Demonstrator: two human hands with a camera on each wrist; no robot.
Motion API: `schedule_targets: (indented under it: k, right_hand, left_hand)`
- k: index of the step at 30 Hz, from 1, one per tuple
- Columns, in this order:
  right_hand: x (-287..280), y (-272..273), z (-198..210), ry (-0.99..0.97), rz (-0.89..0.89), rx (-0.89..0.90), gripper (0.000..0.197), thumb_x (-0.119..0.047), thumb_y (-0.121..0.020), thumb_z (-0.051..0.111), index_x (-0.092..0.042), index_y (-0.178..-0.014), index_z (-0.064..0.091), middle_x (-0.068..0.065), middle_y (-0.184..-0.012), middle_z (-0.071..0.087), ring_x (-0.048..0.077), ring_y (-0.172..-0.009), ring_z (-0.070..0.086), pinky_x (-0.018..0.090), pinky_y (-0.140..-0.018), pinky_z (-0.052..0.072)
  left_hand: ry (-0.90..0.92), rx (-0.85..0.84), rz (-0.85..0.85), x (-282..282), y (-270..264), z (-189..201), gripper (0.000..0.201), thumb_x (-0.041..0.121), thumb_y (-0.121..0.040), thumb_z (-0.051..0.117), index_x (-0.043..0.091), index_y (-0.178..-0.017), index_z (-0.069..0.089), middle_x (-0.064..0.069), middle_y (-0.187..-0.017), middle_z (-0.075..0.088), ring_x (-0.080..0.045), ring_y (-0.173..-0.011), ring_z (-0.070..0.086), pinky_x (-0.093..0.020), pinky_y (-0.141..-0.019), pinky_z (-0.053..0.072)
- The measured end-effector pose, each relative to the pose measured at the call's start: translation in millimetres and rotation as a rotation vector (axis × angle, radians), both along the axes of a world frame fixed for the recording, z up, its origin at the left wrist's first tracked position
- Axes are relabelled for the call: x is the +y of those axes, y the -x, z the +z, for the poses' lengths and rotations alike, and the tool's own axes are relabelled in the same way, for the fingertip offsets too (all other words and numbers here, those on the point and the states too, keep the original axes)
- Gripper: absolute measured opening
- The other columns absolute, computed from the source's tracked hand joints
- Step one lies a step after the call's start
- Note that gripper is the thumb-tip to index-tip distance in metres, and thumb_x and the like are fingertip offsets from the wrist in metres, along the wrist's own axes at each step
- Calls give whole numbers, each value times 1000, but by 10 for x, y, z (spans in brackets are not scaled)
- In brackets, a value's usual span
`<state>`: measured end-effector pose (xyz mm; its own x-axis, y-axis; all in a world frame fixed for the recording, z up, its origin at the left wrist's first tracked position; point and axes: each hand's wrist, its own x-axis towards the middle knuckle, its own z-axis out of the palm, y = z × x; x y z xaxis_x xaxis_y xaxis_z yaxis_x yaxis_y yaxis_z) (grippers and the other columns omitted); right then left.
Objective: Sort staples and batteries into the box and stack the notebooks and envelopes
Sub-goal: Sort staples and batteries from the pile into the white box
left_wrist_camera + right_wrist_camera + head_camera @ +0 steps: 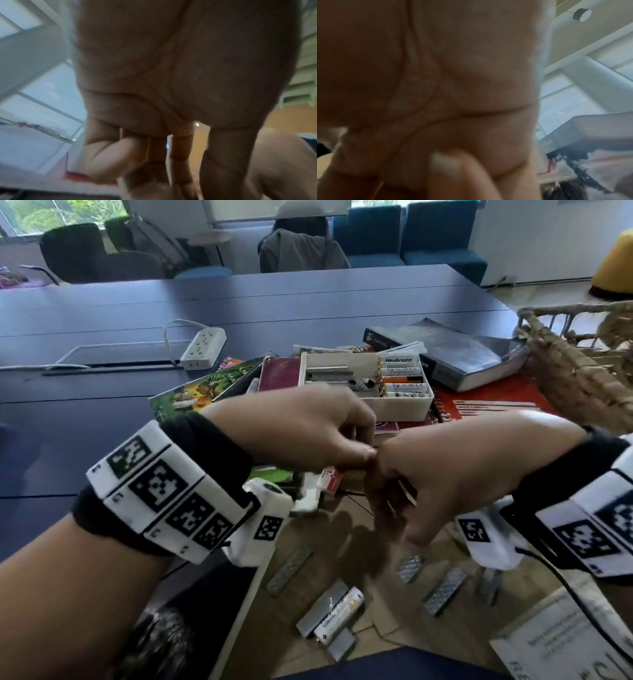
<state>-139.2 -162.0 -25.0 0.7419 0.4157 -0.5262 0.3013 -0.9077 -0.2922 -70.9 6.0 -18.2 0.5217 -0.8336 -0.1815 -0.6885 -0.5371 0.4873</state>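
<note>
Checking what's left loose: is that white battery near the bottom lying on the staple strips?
Touching. The head view shows the white battery lying across two grey staple strips, overlapping them with no gap, on the brown envelope.

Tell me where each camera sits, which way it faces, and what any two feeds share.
Head: worn on the head, looking forward and down at the white box and table; both forearms, left hand and right hand meet fingertip to fingertip.
Left wrist: looks along the palm at curled fingers; blurred.
Right wrist: looks along the right palm; blurred.
Shared: the grey book appears in head and right wrist.
</note>
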Motion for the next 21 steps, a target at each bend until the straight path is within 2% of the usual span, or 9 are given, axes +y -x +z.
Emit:
schedule_targets:
  k: [2, 4, 6, 8, 10, 13, 16, 18, 21]
  right_hand:
    - [26, 13, -16, 27, 2, 36, 27, -40, -70, 89, -33, -90, 72, -17, -77, 70, -2, -66, 62, 15, -53, 42]
    - [65, 25, -23, 44, 14, 70, 27, -38, -71, 89, -31, -88, 70, -10, -80, 72, 2, -67, 63, 15, -51, 41]
    - [109, 36, -41, 54, 32, 94, 27, -34, -72, 90, -29, -86, 68, -6, -82, 70, 4, -67, 61, 14, -50, 42]
    - [148, 49, -64, 82, 44, 81, 29, -31, -74, 89, -26, -94, 69, -7, -83, 66, 4, -68, 57, 11, -48, 42]
    - [164, 64, -88, 103, 51, 65, 35, -29, -77, 87, -22, -106, 70, -7, -90, 66, 5, -73, 57, 12, -53, 45]
    - [145, 60, -115, 68, 57, 38, 30, -23, -81, 84, -22, -107, 69, -4, -99, 69, 10, -86, 63, 21, -67, 51]
    - [105, 51, -117, 39, 42, 22, 31, -25, -82, 83, -26, -109, 68, -7, -102, 68, 9, -89, 63, 26, -76, 55]
    - [77, 43, -116, 24, 50, 6, 29, -30, -82, 84, -24, -107, 71, -7, -101, 68, 9, -89, 63, 28, -76, 55]
    - [57, 27, -119, 7, 60, -37, 23, -33, -82, 83, -23, -99, 71, -7, -90, 68, 8, -81, 62, 26, -67, 52]
  left_hand:
    - [-131, -19, -42, 6, 76, -44, 8, 27, -96, 65, 24, -92, 70, 3, -80, 71, -5, -62, 62, -24, -58, 50]
    - [-263, -39, -92, 6, 156, -64, 6, 26, -93, 67, 23, -97, 69, 3, -83, 69, -2, -63, 61, -22, -59, 51]
    - [-400, -51, -143, 7, 210, -72, 14, 29, -89, 70, 20, -100, 69, 2, -88, 69, -9, -75, 64, -36, -72, 58]
    - [-508, -82, -177, 2, 247, -78, 22, 32, -87, 74, 20, -104, 67, 3, -89, 67, -15, -80, 63, -39, -76, 58]
    - [-576, -89, -181, -14, 278, -80, 24, 34, -85, 76, 21, -102, 65, 4, -87, 65, -13, -78, 62, -37, -73, 58]
    - [-660, -80, -213, -54, 304, -102, 21, 39, -85, 78, 23, -88, 65, 6, -79, 62, -9, -69, 57, -29, -63, 52]
    - [-689, -32, -238, -85, 302, -139, 24, 39, -85, 79, 20, -93, 67, 6, -80, 63, -8, -68, 56, -26, -60, 48]
    - [-676, 5, -248, -92, 293, -155, 25, 35, -85, 80, 17, -99, 68, 6, -81, 64, -9, -70, 57, -27, -63, 50]
    - [-631, 59, -256, -91, 267, -159, 24, 29, -84, 81, 29, -84, 58, 10, -74, 59, -5, -65, 54, -26, -62, 49]
